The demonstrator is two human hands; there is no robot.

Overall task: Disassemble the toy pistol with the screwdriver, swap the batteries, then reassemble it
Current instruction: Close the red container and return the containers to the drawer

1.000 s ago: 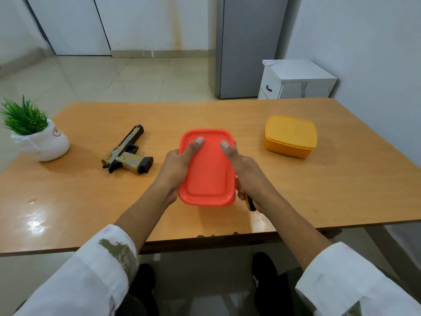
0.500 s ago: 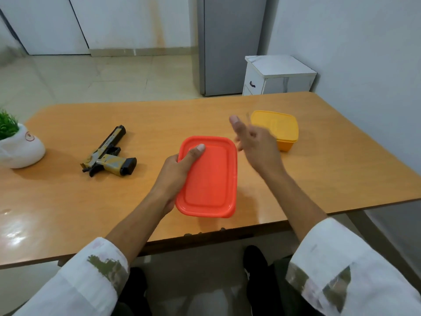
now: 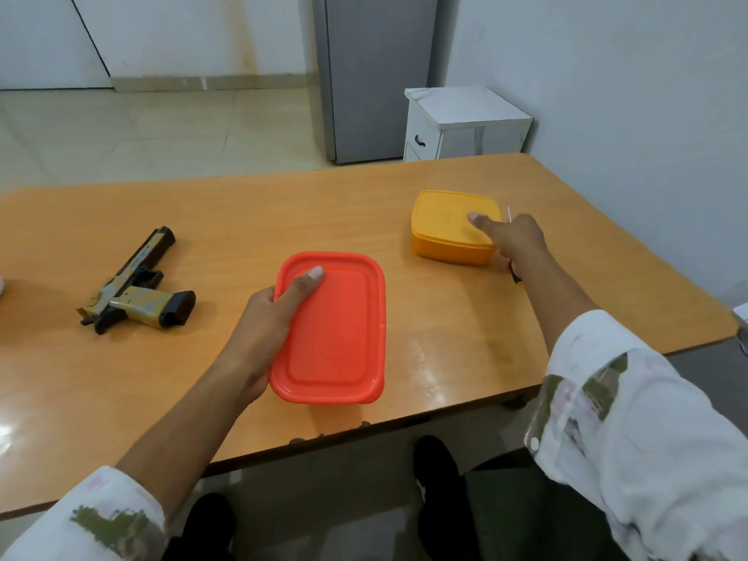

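Hands on two containers
Left hand [image 3: 267, 321] grips the red container [image 3: 340, 342], thumb on lid; right hand [image 3: 520, 240], curled round a screwdriver [image 3: 515, 276], thumbs the yellow container [image 3: 441, 224]

Screwdriver [image 3: 515, 276] mostly hidden inside right hand [image 3: 516, 240]; contents of lidded red box [image 3: 336, 338] unseen

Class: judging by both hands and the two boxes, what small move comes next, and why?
Probably draw the yellow box nearer: the right hand, gripping the screwdriver, touches that lid, while the left hand holds the red box. Both lids are on.
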